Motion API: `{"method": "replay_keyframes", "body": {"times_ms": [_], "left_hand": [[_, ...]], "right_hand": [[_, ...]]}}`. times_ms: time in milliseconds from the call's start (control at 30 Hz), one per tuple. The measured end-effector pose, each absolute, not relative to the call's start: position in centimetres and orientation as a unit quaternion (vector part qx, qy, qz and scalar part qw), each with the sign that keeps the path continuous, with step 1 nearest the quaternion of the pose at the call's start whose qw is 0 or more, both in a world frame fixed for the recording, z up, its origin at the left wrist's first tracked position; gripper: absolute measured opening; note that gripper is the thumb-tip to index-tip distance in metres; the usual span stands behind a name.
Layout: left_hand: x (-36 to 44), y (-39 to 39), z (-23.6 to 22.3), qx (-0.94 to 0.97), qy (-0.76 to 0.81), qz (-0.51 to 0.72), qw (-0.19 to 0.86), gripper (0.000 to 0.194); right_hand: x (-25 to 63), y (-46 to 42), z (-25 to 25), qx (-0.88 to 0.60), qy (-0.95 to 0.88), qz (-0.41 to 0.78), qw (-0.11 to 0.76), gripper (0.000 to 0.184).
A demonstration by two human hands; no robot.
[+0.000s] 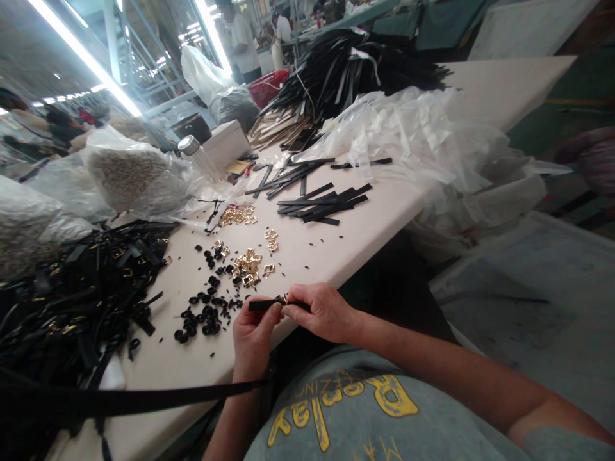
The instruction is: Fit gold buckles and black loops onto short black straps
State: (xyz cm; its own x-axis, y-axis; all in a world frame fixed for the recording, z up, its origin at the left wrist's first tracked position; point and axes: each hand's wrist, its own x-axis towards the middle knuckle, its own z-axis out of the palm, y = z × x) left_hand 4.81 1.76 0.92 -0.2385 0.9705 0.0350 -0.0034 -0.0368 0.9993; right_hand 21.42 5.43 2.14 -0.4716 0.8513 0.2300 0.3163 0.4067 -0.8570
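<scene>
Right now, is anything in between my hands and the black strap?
Nothing visible is in the way: your left hand and right hand both hold the black strap directly. The loose black loops lie on the table, off to the left of your left hand.

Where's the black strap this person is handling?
In the head view, the black strap sits just below and left of centre, gripped between the left hand and right hand at the edge of the table.
</scene>
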Motion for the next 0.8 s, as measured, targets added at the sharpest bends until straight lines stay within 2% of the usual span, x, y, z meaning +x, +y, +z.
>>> {"method": "replay_keyframes", "body": {"times_ms": [233,367,800], "left_hand": [[3.9,2.2,-0.5,0.412,0.534,0.535,0.509,0.028],[3.8,2.2,-1.0,0.370,0.525,0.525,0.558,0.032],[3.6,1.5,-1.2,0.396,0.527,0.547,0.516,0.029]], "right_hand": [[21.5,5.3,1.8,-0.359,-0.748,0.435,0.350,0.009],[21.5,5.3,1.8,-0.375,-0.760,0.409,0.338,0.010],[21.3,5.0,2.3,-0.389,-0.773,0.370,0.336,0.016]]}}
